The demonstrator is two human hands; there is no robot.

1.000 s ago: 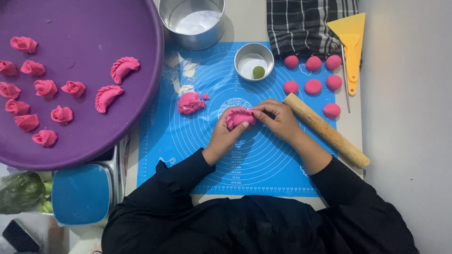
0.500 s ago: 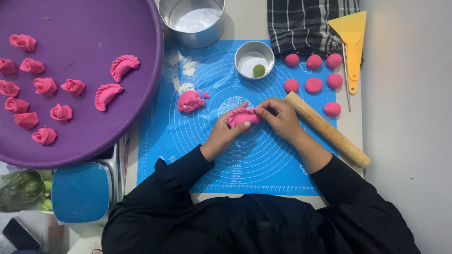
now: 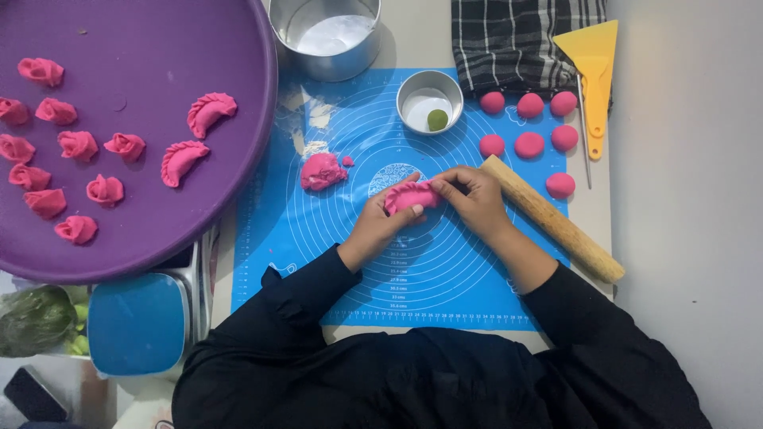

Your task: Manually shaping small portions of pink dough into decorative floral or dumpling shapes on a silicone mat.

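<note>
Both hands pinch a pink dumpling [image 3: 413,195] over the blue mat [image 3: 477,278]: left hand [image 3: 381,224] fingers grip its near edge, right hand [image 3: 474,197] fingers close on its end, beside a rolling pin [image 3: 556,222]

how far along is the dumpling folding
Done: two crescent dumplings and about ten rose-shaped pieces lie on the purple tray. In hand: left hand and right hand pinch one pink dumpling. Left: seven dough balls and a dough lump.
</note>
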